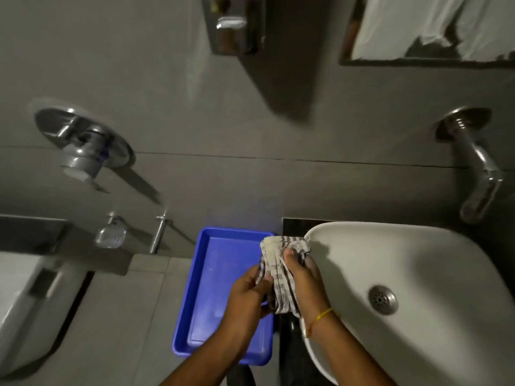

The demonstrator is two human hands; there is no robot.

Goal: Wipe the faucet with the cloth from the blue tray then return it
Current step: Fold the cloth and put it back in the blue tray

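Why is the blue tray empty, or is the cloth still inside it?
Empty. The blue tray shows only its bare bottom; the striped cloth is bunched up above its right edge, held by the left hand and right hand.

Both hands — left hand, right hand — grip the striped cloth, apparently above the blue tray.

Bare forearms — yellow thread bracelet

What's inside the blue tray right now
The blue tray shows only bare floor. The cloth is held above its right edge by the left hand and right hand, which hide that corner.
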